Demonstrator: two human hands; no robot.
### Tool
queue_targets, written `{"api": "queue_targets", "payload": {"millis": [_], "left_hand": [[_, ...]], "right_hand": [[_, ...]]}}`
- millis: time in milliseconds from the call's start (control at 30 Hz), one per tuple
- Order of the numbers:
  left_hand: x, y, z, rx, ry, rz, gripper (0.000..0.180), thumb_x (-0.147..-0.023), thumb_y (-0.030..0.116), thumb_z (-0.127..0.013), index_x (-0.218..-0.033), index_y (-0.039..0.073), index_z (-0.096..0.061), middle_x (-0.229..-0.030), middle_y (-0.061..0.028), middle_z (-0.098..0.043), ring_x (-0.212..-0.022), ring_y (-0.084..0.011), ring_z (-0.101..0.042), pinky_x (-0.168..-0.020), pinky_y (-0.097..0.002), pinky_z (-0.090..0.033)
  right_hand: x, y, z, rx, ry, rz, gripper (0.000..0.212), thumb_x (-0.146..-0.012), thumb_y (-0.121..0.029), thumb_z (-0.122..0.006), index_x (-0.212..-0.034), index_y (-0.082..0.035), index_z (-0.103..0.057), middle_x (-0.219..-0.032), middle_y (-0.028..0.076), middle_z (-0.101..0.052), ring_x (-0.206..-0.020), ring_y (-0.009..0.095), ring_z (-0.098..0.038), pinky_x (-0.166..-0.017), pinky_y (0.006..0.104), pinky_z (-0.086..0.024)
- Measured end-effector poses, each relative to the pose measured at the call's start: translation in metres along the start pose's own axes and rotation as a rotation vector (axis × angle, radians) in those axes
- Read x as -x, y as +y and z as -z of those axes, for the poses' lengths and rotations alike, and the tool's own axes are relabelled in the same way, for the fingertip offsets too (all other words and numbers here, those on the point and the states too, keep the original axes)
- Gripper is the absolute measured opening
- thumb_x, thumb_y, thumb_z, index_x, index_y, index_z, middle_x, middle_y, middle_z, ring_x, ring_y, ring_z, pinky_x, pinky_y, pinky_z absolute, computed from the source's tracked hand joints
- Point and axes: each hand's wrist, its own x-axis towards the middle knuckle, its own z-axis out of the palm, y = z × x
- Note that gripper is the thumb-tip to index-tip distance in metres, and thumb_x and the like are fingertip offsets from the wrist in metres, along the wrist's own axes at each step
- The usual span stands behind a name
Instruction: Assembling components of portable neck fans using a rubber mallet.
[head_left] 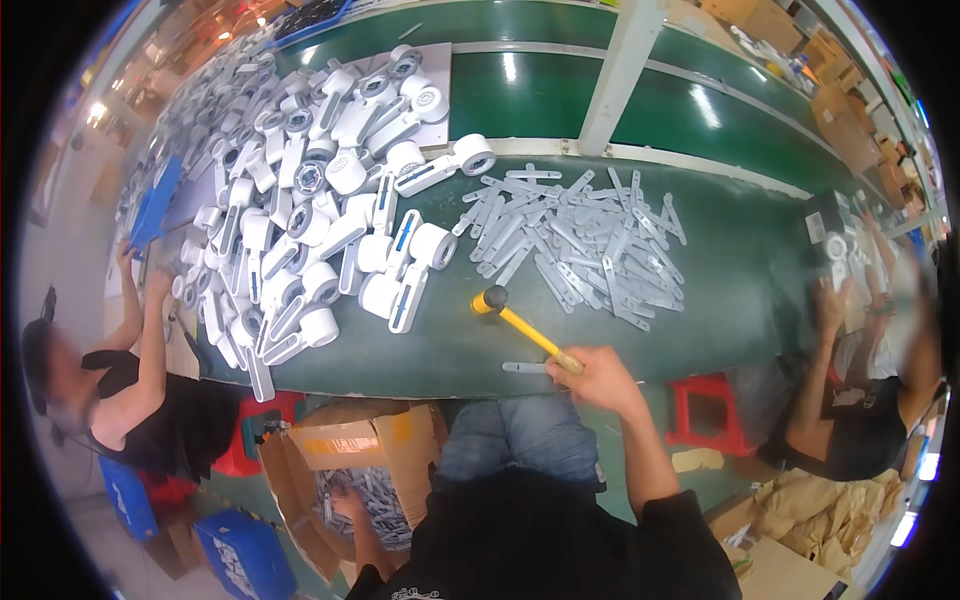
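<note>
My right hand [598, 377] grips the yellow handle of a small mallet [520, 325] whose black head rests on the green table, pointing up-left. A single grey strip [522, 367] lies just left of that hand. My left hand [347, 503] reaches down into an open cardboard box [355, 445] on the floor, among grey plastic strips; what its fingers hold is hidden. A heap of grey strips [580, 245] lies beyond the mallet. White round-headed handheld housings [320, 215] are piled at the left.
A green conveyor [560, 95] with a white post runs along the far side. One person sits at the left, another at the right on a red stool [705, 410]. Blue crates [245, 555] and cardboard boxes stand on the floor.
</note>
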Motion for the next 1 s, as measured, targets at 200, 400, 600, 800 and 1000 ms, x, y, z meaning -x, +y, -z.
{"api": "queue_targets", "payload": {"millis": [200,400,600,800,1000], "left_hand": [[0.024,0.013,-0.042,0.314,-0.704,-0.145,0.062,-0.095,0.046,-0.071,-0.129,-0.006,-0.069,-0.129,-0.0219,-0.074,-0.120,-0.0332,-0.069,-0.100,-0.0433,-0.052],[0.040,0.066,-0.042,-0.068,-0.599,-0.106,0.077,-0.086,0.049,-0.077,-0.128,-0.015,-0.066,-0.123,-0.0283,-0.074,-0.120,-0.0419,-0.070,-0.104,-0.0462,-0.054],[0.011,0.040,-0.030,0.036,0.053,0.085,0.080,-0.091,0.059,-0.074,-0.132,-0.009,-0.062,-0.129,-0.0298,-0.065,-0.118,-0.0466,-0.065,-0.108,-0.0573,-0.050],[-0.022,0.137,0.033,0.496,0.549,-0.334,0.089,-0.096,0.045,-0.076,-0.154,-0.012,-0.040,-0.155,-0.0354,-0.045,-0.144,-0.0484,-0.045,-0.122,-0.0565,-0.035],[0.026,0.282,0.167,0.674,0.508,-0.496,0.082,-0.103,0.035,-0.070,-0.160,-0.011,-0.032,-0.165,-0.0307,-0.037,-0.152,-0.0452,-0.038,-0.127,-0.0532,-0.030]], "right_hand": [[0.000,0.000,-0.002,-0.012,0.037,-0.029,0.020,-0.099,-0.026,-0.075,-0.103,-0.007,-0.078,-0.071,0.001,-0.070,-0.056,0.010,-0.064,-0.053,0.0293,-0.052],[0.004,0.014,0.001,-0.088,0.068,-0.073,0.020,-0.100,-0.024,-0.077,-0.107,-0.006,-0.078,-0.077,-0.001,-0.072,-0.057,0.007,-0.061,-0.053,0.0267,-0.050],[0.013,0.008,0.006,-0.050,0.093,0.095,0.030,-0.102,-0.032,-0.073,-0.115,-0.006,-0.076,-0.083,0.001,-0.075,-0.059,0.009,-0.064,-0.059,0.0276,-0.054],[0.045,0.052,0.063,-0.165,0.601,-0.018,0.030,-0.100,-0.034,-0.075,-0.108,-0.004,-0.074,-0.082,0.005,-0.071,-0.066,0.012,-0.067,-0.063,0.0320,-0.055],[0.032,0.111,0.189,0.090,1.228,0.045,0.024,-0.099,-0.024,-0.072,-0.105,-0.001,-0.076,-0.142,0.037,-0.058,-0.096,0.033,-0.077,-0.088,0.0463,-0.061]]}}
